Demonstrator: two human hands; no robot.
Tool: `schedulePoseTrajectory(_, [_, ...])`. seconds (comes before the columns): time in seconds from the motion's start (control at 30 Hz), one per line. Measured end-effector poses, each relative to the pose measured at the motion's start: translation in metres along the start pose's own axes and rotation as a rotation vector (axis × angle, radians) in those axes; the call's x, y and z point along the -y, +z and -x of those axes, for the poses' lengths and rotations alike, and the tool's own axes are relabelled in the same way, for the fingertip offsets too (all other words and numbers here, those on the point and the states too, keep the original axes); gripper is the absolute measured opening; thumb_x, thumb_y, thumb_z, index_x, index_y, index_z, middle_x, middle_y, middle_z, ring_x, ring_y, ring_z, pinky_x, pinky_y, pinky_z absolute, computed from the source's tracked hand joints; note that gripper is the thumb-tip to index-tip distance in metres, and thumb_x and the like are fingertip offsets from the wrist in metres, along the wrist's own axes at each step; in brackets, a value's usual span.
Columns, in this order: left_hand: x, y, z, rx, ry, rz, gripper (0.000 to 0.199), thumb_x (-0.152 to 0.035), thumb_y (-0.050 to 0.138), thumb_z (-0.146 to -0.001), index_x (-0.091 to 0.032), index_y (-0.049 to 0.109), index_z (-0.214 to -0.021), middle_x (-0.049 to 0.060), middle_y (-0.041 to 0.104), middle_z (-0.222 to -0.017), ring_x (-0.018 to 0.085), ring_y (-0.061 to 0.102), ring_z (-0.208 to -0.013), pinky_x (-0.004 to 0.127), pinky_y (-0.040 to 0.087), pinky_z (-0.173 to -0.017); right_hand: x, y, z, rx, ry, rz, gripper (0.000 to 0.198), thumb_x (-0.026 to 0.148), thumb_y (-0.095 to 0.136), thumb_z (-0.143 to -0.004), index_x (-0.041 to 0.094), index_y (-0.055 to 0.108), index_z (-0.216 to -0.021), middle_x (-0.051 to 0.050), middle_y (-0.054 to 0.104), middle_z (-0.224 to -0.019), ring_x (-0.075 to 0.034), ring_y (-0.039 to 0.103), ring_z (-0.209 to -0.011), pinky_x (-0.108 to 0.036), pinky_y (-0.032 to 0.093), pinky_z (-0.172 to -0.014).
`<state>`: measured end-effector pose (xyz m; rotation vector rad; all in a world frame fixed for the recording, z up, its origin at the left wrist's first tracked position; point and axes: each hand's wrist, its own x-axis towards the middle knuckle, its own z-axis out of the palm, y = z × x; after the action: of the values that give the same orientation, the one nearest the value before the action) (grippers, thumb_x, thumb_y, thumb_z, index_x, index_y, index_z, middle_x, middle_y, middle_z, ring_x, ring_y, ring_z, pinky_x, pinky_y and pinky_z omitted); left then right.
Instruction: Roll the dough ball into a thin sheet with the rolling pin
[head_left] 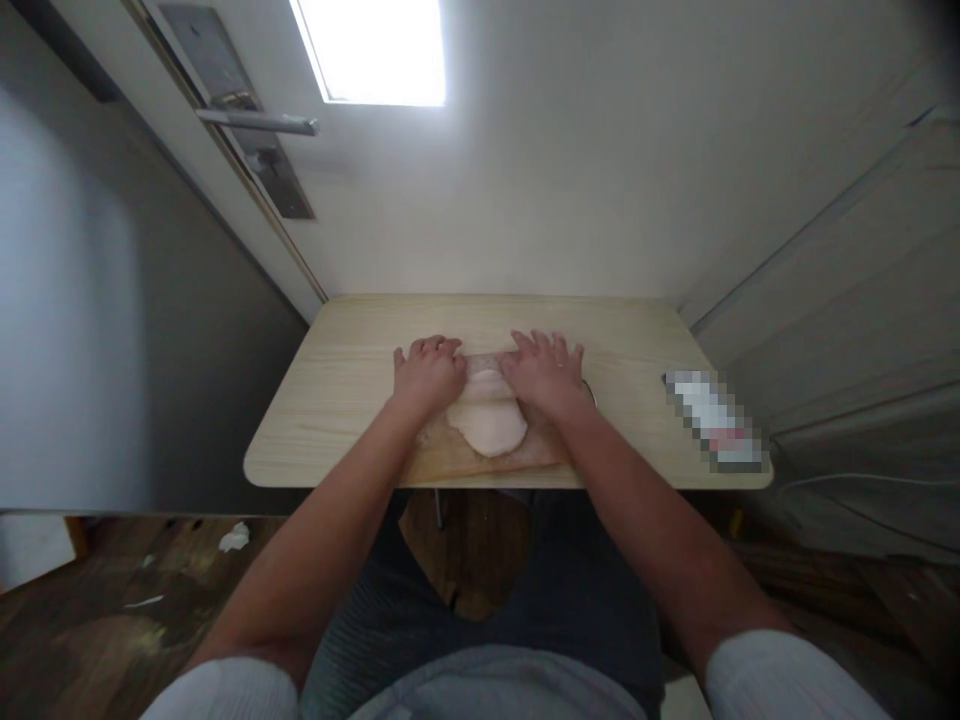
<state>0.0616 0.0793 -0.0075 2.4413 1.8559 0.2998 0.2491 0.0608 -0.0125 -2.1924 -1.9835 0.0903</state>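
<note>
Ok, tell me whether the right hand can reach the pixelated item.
Probably yes: beyond the thin curved rim beside the right hand, only tabletop shows on the way to the pixelated item.

1. The tabletop (637, 400) is finished in pale, smooth wood grain with a low sheen.
2. On it, the board (450, 463) is seen as warmer brown wood, matt and dusted with a whitish film.
3. The dough (491, 427) is shown as soft, matt and mostly smooth.
4. The door handle (259, 122) and backplate (201, 45) are made of silvery metal, lightly shiny.
5. The door (562, 190) is surfaced in smooth, pale, matt material.
6. At far left, a soft glow is reflected by a grey, satin-smooth panel (67, 300).
7. White, matt cloth is seen in the sleeves (225, 690).
8. The floor (187, 590) is covered in dark, scuffed, wood-look boards.
</note>
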Motion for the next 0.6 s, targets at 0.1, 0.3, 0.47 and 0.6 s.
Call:
schedulePoseTrajectory(0.1, [0.001,-0.002,-0.009,0.009,0.000,-0.018,0.047,-0.036,0.034,-0.098,-0.025,0.057,-0.137,0.011,0.057,-0.145,0.035,0.050,-0.131,0.066,0.035,-0.109,0.002,-0.002,-0.010,0.022,0.033,-0.003,0.065,0.058,0.042,-0.096,0.023,0.047,-0.150,-0.015,0.047,-0.153,-0.044,0.035,-0.141,-0.075,0.016,-0.112])
schedulePoseTrajectory(0.3, [-0.007,-0.006,0.011,-0.010,0.039,-0.030,0.048,-0.037,0.028,-0.101,-0.026,0.054,-0.140,0.009,0.057,-0.146,0.033,0.050,-0.131,0.065,0.032,-0.110,0.001,0.001,0.017,-0.081,0.039,-0.001,0.061,0.056,0.036,-0.099,0.024,0.046,-0.151,-0.013,0.048,-0.153,-0.040,0.036,-0.142,-0.072,0.015,-0.114])
schedulePoseTrajectory(0.47, [-0.017,-0.007,0.046,-0.083,0.043,-0.049,0.047,-0.039,0.026,-0.103,-0.027,0.056,-0.139,0.008,0.057,-0.145,0.032,0.049,-0.133,0.059,0.030,-0.113,-0.003,0.000,0.055,-0.145,-0.010,0.022,0.056,0.050,0.034,-0.102,0.022,0.048,-0.149,-0.013,0.049,-0.152,-0.037,0.036,-0.142,-0.069,0.015,-0.115])
schedulePoseTrajectory(0.6, [-0.023,-0.009,0.072,-0.114,0.052,-0.041,0.048,-0.042,0.027,-0.104,-0.027,0.052,-0.142,0.007,0.053,-0.150,0.031,0.044,-0.139,0.057,0.028,-0.116,-0.005,0.001,0.084,-0.186,-0.029,0.025,0.056,0.050,0.033,-0.103,0.018,0.053,-0.144,-0.015,0.051,-0.151,-0.037,0.036,-0.142,-0.066,0.016,-0.116])
